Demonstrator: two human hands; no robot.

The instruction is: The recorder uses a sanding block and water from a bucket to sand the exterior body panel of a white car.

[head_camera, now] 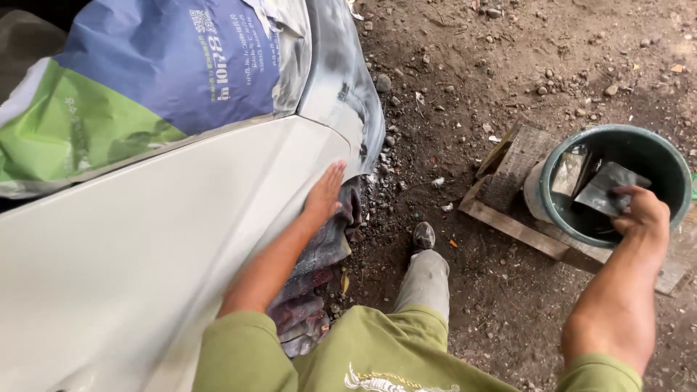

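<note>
Your left hand [324, 192] lies open and flat on the white car panel [160, 247], while your right hand [642, 212] pinches a thin grey sanding sheet [606, 187] inside the green bucket [573, 225]; judge it limp, wet and slippery, so grip one edge firmly.

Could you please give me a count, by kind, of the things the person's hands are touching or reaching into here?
White car panel under the left hand: 1
Dark green bucket: 1
Grey sheet held by the right hand over the bucket: 1
Second grey sheet inside the bucket: 1
Total: 4
</note>
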